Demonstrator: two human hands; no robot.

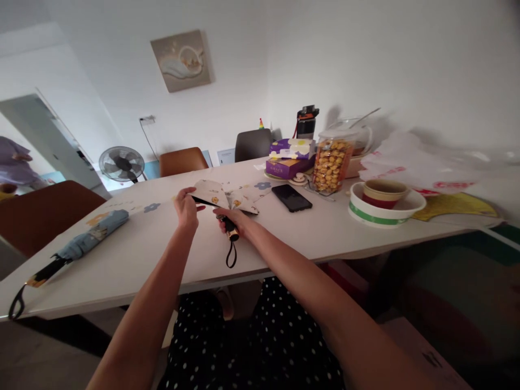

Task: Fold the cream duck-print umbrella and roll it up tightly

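A cream folding umbrella (213, 194) with small printed motifs is held over the white table, its loose fabric partly spread. My left hand (187, 209) pinches the edge of a fabric panel on the left side. Around the black handle (231, 229) with gold trim, my right hand (238, 221) is closed, and a black wrist strap hangs below it. At the left of the table lies a second umbrella (91, 236), blue and furled, with its strap over the table edge.
A phone (291, 197) lies right of the umbrella. Behind it are purple tissue boxes (286, 166), a jar of round snacks (332, 165) and a black bottle (306, 123). Bowls (371, 216) and a plastic bag (410, 162) stand at right. A person (16, 162) is at far left.
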